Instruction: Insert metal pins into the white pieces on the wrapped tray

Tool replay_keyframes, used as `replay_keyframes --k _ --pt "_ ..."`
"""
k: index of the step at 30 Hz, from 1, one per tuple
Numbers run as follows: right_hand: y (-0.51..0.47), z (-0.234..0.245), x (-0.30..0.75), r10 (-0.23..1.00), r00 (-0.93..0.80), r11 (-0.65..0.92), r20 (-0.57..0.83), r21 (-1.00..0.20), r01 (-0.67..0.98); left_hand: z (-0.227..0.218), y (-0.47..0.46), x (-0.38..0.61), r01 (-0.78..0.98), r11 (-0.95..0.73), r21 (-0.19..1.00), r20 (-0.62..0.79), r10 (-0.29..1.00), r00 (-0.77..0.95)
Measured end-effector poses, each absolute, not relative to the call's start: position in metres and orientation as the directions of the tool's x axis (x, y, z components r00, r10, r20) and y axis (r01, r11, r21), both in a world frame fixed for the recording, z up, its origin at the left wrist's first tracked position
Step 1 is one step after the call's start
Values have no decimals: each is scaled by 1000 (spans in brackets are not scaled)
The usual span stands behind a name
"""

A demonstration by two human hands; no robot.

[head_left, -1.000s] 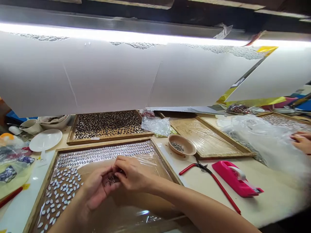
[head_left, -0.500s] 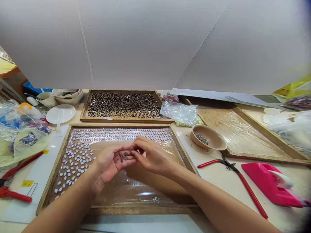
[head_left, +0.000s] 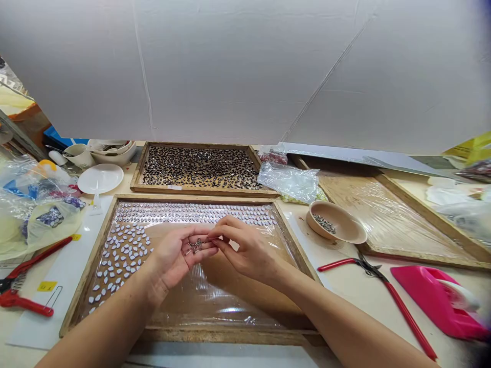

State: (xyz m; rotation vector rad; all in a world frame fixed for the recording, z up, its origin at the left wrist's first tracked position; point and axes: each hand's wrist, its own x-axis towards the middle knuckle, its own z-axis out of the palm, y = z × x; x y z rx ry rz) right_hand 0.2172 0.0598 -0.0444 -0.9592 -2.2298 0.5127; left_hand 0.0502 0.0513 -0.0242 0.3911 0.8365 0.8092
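Observation:
My left hand [head_left: 172, 258] is palm up over the near tray, its fingers slightly curled under a small heap of short metal pieces [head_left: 196, 246], perhaps pins or posts. The thumb and forefinger of my right hand [head_left: 241, 248] are pinched together at the left fingertips; whatever they hold is too small to make out. Beneath both hands lies the wooden-framed tray [head_left: 169, 335], covered with clear film. Small white pieces stand in tight rows along its far side, and loose white leaf-shaped pieces [head_left: 126, 250] are scattered on its left.
Behind is a second tray [head_left: 199, 191] of dark shiny bits. At right are a bowl [head_left: 351, 227] of metal pieces, red-handled pliers [head_left: 406, 312], a pink tape dispenser [head_left: 429, 299] and another framed tray [head_left: 418, 214]. Red-handled cutters [head_left: 28, 304] and a white plate [head_left: 100, 179] lie left.
The view has shifted a little, so most things sit slightly further right. Both hands keep nearly the same pose, with the right fingers still pinched beside the left fingertips.

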Motion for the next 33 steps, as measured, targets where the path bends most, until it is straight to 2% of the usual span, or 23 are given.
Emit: replay_keyframes --k 9,21,25,29,33 --pt "59 -44 215 712 -568 701 413 -454 549 -26 49 51 -482 671 564 -550 740 386" --pt "57 -38 211 791 -483 598 376 -641 481 -21 45 52 -346 688 638 -539 719 439" --pt "54 -36 209 796 -466 595 385 -636 492 -23 46 52 -337 690 641 -539 717 443" --pt "58 -30 212 808 -488 576 330 -615 539 -23 46 51 -347 693 632 -530 713 459" --pt "87 -29 222 805 -484 587 345 -587 558 -20 45 51 -358 706 611 -587 707 394"
